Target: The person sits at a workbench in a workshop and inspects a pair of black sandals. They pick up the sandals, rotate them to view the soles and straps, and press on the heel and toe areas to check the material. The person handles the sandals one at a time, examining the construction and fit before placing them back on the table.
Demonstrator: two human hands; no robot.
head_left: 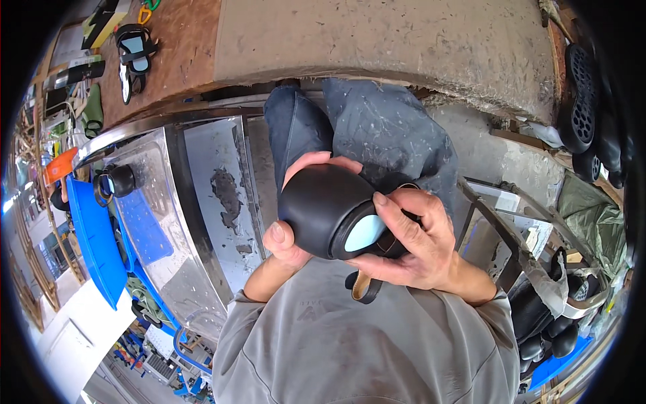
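A black closed-toe shoe (319, 209) with a smooth rounded toe and a light blue insole (365, 233) is held in front of my chest. My left hand (288, 246) wraps around the toe, thumb on the near side and fingertips showing over the far side. With its thumb on the rim of the opening and fingers underneath, my right hand (431, 242) grips the open end. A strap (367, 288) with a tan lining hangs below the right hand. The far side of the shoe is partly hidden by the right hand.
A worn workbench (377, 40) spans the far side, with a black sandal (136, 57) at its left. To the left are a metal-edged stand (195, 215), another black shoe (121, 180) and a blue bin (97, 242). Black soles (580, 94) and a metal frame (494, 232) stand right.
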